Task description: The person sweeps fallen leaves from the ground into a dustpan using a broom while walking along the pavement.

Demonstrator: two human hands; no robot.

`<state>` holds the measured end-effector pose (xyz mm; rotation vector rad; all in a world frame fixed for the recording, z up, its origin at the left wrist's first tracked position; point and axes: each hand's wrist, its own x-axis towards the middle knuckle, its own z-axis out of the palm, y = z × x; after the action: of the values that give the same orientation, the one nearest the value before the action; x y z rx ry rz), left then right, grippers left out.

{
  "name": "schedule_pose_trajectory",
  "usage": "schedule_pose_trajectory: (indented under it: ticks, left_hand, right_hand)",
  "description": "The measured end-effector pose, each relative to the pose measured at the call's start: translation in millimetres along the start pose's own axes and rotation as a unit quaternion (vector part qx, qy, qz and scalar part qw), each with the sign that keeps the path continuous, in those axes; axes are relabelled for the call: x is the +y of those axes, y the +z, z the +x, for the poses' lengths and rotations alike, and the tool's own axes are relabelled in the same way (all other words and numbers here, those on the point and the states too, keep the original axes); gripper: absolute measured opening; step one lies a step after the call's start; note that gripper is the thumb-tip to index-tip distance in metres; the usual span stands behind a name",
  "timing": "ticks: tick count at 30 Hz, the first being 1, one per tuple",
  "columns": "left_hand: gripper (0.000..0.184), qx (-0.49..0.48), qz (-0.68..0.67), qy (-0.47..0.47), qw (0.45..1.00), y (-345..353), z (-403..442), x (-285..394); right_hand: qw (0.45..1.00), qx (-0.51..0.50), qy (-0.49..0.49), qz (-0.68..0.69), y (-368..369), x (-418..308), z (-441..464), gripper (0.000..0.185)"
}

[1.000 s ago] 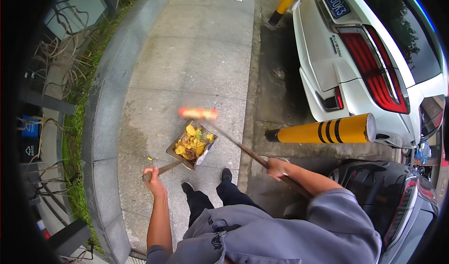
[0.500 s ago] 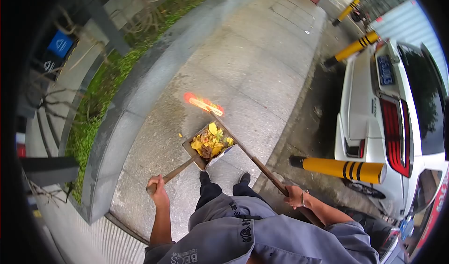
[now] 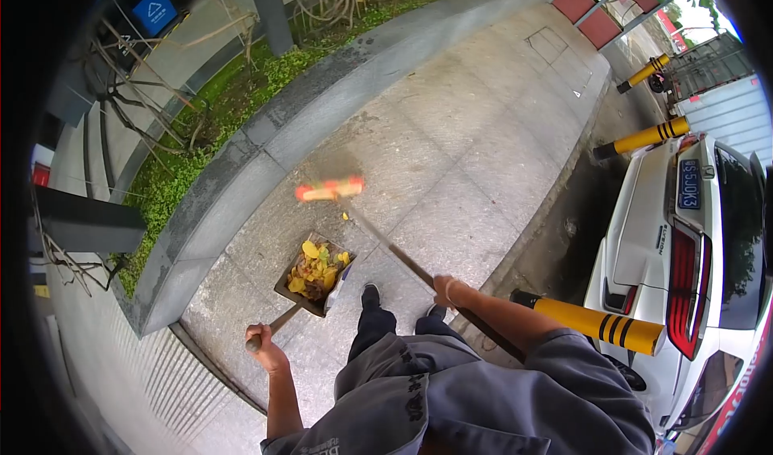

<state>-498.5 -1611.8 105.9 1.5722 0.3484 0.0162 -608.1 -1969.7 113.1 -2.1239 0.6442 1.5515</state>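
My left hand (image 3: pixel 266 349) is wrapped round the wooden handle of a dustpan (image 3: pixel 281 288). In the pan lies a heap of yellow and brown leaves (image 3: pixel 314 270). My right hand (image 3: pixel 448 292) grips the long shaft of a broom (image 3: pixel 394 250), which slants up and left from it. The broom's orange-red head (image 3: pixel 328 189), blurred, is over the pavement beyond the dustpan. One yellow leaf (image 3: pixel 345 216) is just below the broom head, apart from the heap.
A grey stone kerb (image 3: pixel 241 165) edges a planted bed (image 3: pixel 177 189) on the left. Yellow-and-black bollards (image 3: pixel 596 326) and a parked white car (image 3: pixel 644 246) stand on the right. Paved walkway (image 3: pixel 451 149) stretches ahead; a metal grating (image 3: pixel 145 302) lies lower left.
The broom head has swung left and flattened to near level, and my right hand has moved up and left. The dustpan has shifted left. The whole view has turned.
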Motion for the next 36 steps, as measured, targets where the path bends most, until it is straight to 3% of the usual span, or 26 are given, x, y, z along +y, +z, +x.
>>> schedule_pose_trajectory:
  ticks: [2, 3, 4, 5, 7, 8, 10, 17, 20, 22, 24, 26, 28, 30, 32, 34, 36]
  left_hand:
    - [0.019, -0.004, -0.003, -0.002, 1.0, -9, 5, -6]
    - [0.019, -0.011, -0.005, -0.004, 1.0, -11, 12, -5]
    - [0.019, -0.013, -0.005, -0.005, 1.0, -13, 20, -3]
    - [0.019, -0.007, -0.024, -0.019, 1.0, -15, 29, 1]
    - [0.017, -0.013, -0.04, -0.028, 0.999, -21, 44, 3]
    - [0.017, -0.02, -0.044, -0.029, 0.998, -25, 41, -7]
    - [0.017, -0.067, -0.049, -0.017, 0.996, -14, 46, 1]
    - [0.018, -0.212, -0.045, -0.001, 0.976, 89, 39, 11]
    - [0.018, -0.273, -0.046, 0.006, 0.961, 146, 25, 22]
    - [0.018, -0.301, -0.043, 0.019, 0.952, 188, 12, 25]
    - [0.018, -0.338, -0.054, -0.003, 0.94, 228, 1, 29]
    - [0.018, -0.359, -0.037, -0.01, 0.932, 269, -11, 26]
    - [0.019, -0.381, -0.021, -0.02, 0.924, 310, -24, 22]
    - [0.02, -0.438, 0.032, -0.014, 0.898, 349, -40, 19]
    - [0.02, -0.433, 0.046, -0.023, 0.9, 385, -55, 12]
    - [0.019, -0.45, 0.071, -0.01, 0.89, 416, -67, 7]
    - [0.018, -0.463, 0.099, -0.012, 0.881, 441, -79, 10]
  right_hand:
    - [0.996, -0.07, -0.023, 0.051, 29, 12, -12, 0.021]
    - [0.975, -0.145, -0.095, 0.142, 29, 22, -28, 0.019]
    - [0.789, -0.293, -0.014, 0.54, 29, 33, -45, 0.014]
    - [0.88, -0.238, -0.109, 0.396, 35, 41, -69, 0.009]
    - [0.875, -0.214, -0.075, 0.429, 38, 43, -111, 0.012]
    - [0.912, -0.158, -0.052, 0.375, 50, 45, -124, 0.013]
    - [0.932, -0.079, -0.048, 0.351, 49, 48, -146, 0.013]
    - [0.815, 0.02, 0.083, 0.573, 90, 134, -147, 0.015]
    - [0.798, 0.064, 0.135, 0.584, 89, 174, -147, 0.015]
    - [0.799, 0.078, 0.148, 0.578, 87, 215, -137, 0.02]
    - [0.871, 0.115, 0.194, 0.437, 80, 261, -119, 0.025]
    - [0.883, 0.122, 0.252, 0.377, 29, 284, -124, 0.025]
    - [0.916, 0.067, 0.261, 0.297, 25, 340, -76, 0.016]
    - [0.917, 0.047, 0.264, 0.296, 10, 374, -53, 0.013]
    - [0.918, 0.024, 0.264, 0.296, 2, 378, -43, 0.011]
    - [0.947, 0.016, 0.233, 0.219, -3, 369, -52, 0.009]
    - [0.903, 0.067, 0.222, 0.362, 35, 367, -63, 0.012]
